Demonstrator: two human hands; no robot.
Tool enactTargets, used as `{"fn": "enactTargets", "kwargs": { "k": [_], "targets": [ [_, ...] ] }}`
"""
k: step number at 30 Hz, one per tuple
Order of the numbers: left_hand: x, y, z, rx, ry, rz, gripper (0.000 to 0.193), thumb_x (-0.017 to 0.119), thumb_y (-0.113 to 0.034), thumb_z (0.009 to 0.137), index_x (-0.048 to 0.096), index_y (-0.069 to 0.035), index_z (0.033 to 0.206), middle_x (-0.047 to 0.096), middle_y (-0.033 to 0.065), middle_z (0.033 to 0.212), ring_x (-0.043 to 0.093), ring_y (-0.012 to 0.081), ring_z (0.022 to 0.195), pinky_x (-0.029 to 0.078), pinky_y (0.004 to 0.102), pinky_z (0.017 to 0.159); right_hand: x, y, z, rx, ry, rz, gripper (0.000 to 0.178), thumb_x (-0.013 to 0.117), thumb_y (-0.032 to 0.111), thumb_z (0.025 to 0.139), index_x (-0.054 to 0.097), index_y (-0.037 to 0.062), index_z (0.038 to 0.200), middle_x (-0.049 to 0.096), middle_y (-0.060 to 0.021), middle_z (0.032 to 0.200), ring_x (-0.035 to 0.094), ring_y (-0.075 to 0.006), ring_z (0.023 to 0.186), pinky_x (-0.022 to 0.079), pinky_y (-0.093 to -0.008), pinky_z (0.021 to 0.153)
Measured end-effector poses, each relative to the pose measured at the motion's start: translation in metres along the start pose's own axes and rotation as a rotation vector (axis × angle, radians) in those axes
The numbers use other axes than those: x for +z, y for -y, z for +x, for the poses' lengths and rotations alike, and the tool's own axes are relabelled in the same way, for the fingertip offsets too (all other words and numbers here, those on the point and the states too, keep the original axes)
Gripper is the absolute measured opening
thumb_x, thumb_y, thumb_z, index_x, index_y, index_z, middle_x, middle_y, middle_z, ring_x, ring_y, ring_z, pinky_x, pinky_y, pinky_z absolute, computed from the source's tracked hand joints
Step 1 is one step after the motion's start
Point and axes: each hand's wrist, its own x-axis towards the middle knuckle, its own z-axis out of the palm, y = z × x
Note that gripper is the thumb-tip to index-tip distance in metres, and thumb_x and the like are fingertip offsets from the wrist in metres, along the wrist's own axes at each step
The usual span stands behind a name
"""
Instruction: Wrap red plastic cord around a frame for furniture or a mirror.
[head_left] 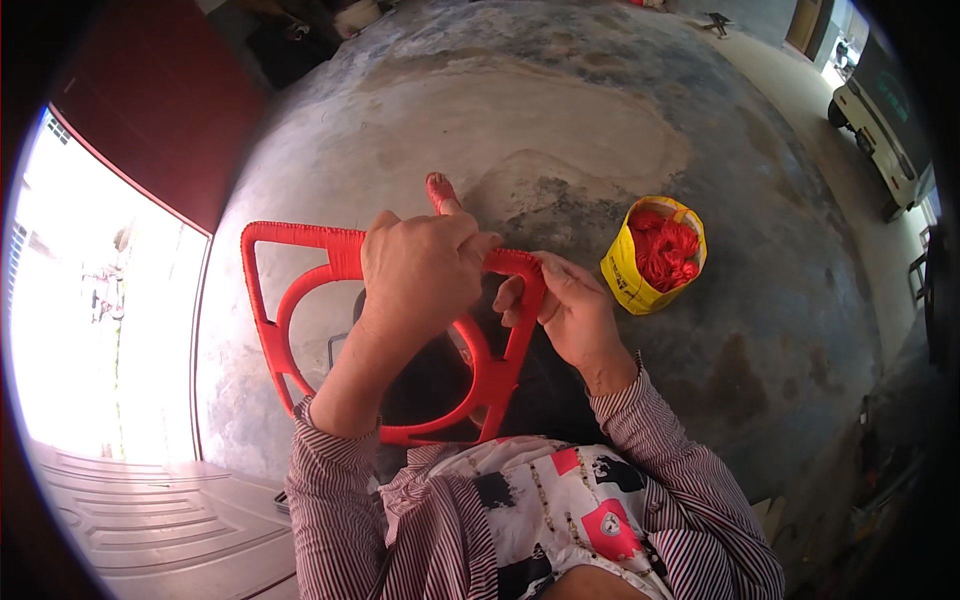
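A red frame [300, 234], roughly square with a round ring inside, is tilted in front of my lap. Its bars look wrapped in red cord. Over the top bar lies my left hand [420, 265], closed, its fingers curled out of sight, so what they hold is hidden. Just beyond its knuckles a short red-wrapped piece [440, 188] with a brownish end sticks out. My right hand [572, 308] is closed around the frame's upper right corner, thumb on top and fingertips showing inside the frame.
To the right on the concrete floor [600, 110] stands a yellow bag [635, 282] with bunched red cord [664, 250] in it. A dark red door panel [150, 110] and a bright doorway are at left. A vehicle [880, 140] is parked at far right.
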Motion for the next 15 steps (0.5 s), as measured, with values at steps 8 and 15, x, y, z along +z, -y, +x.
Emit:
{"fn": "enactTargets", "kwargs": {
  "k": [8,15],
  "targets": [
    [0.012,-0.002,0.001,0.122,0.065,-0.057,0.015,0.07,-0.022,0.083,0.067,-0.011,0.074,0.063,0.0047,0.064,0.061,0.0259,0.064,0.041,0.04,0.065,-0.01,-0.013,0.004,-0.099,-0.037,-0.222,0.04,0.041,0.034,0.107,0.059,-0.0012,0.113,0.067,-0.0091,0.091,0.063,-0.0137,0.076,0.052,-0.0273,0.071],
    [0.011,0.016,0.007,0.078,0.099,-0.104,0.011,0.068,-0.021,0.086,0.07,-0.01,0.084,0.068,0.0045,0.075,0.064,0.0255,0.069,0.044,0.0384,0.067,0.003,-0.028,-0.001,-0.125,-0.061,-0.225,0.034,0.04,0.031,0.107,0.055,0.0007,0.115,0.066,-0.0091,0.094,0.065,-0.0146,0.08,0.053,-0.0276,0.073]
  ]
}}
